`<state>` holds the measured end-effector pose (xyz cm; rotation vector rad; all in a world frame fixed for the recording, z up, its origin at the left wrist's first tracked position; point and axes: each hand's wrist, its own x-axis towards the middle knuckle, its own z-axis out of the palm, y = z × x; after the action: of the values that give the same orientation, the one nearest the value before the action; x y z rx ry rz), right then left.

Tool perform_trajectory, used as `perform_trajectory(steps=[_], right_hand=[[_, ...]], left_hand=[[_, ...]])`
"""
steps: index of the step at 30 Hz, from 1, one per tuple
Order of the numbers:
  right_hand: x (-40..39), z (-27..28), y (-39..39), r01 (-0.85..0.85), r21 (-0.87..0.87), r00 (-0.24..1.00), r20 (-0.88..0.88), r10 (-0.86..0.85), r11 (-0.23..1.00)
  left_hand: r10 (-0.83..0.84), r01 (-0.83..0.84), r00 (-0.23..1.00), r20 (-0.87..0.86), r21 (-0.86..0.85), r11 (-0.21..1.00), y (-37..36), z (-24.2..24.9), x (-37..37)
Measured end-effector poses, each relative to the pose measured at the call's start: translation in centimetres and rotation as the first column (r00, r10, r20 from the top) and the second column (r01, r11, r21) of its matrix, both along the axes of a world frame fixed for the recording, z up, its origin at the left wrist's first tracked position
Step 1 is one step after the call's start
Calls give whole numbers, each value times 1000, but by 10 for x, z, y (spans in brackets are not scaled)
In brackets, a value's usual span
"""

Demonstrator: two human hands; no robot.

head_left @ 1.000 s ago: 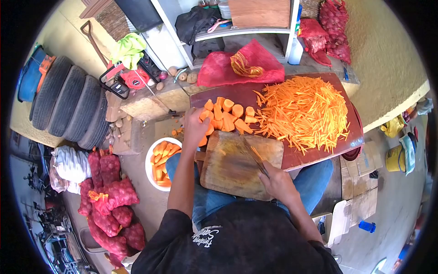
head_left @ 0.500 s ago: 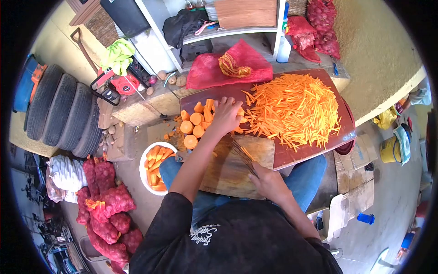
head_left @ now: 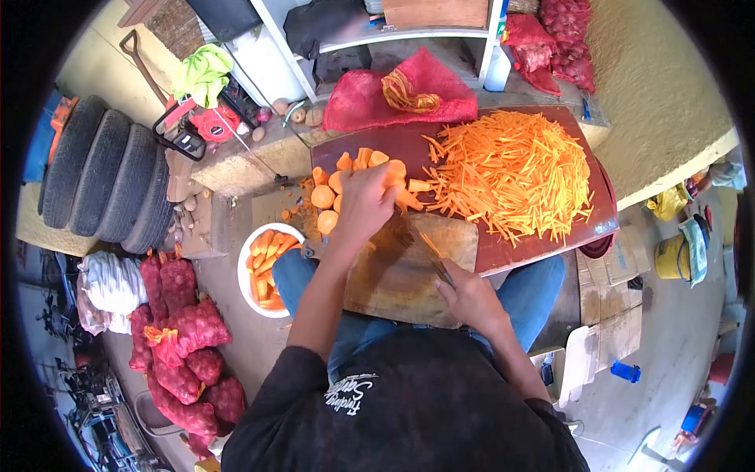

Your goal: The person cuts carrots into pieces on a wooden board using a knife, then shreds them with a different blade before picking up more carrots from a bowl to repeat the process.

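Note:
My left hand (head_left: 368,200) is curled at the upper left of the cutting board, with orange carrot showing at its fingers. Its grip is partly hidden. Cut carrot chunks (head_left: 323,197) lie around it on the dark red table (head_left: 543,252). In my right hand (head_left: 470,299) is a knife (head_left: 443,272), its blade pointing up and left over the worn wooden cutting board (head_left: 377,287). A few carrot strips (head_left: 430,245) lie along the blade. A large heap of carrot sticks (head_left: 515,177) covers the table's right part.
A white bowl of carrot pieces (head_left: 243,271) stands left of my knee. Behind the table lies a red mesh sack (head_left: 354,106). Filled red sacks (head_left: 189,346) and stacked tires (head_left: 102,173) are at the left. Flattened cardboard (head_left: 617,315) lies to the right.
My left hand has moved left and back toward me from the carrot chunks, and its fingers have curled in. My right hand still holds the knife over the board. The view has shifted slightly.

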<state>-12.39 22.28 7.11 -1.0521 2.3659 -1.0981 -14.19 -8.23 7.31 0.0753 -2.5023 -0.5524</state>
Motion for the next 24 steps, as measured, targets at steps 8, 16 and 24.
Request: perform_trajectory(steps=[8,16,24], right_hand=[[-11,8,-1,6,-92,995,95,3,996],[13,37,14,-75,-52,981,177,83,996],[20,52,25,-107,-15,992,71,108,994]], left_hand=[[-133,107,984,122,197,975,54,-39,114],[-108,120,992,-71,199,973,84,-62,109],[-167,176,983,-75,126,976,79,-66,115]])
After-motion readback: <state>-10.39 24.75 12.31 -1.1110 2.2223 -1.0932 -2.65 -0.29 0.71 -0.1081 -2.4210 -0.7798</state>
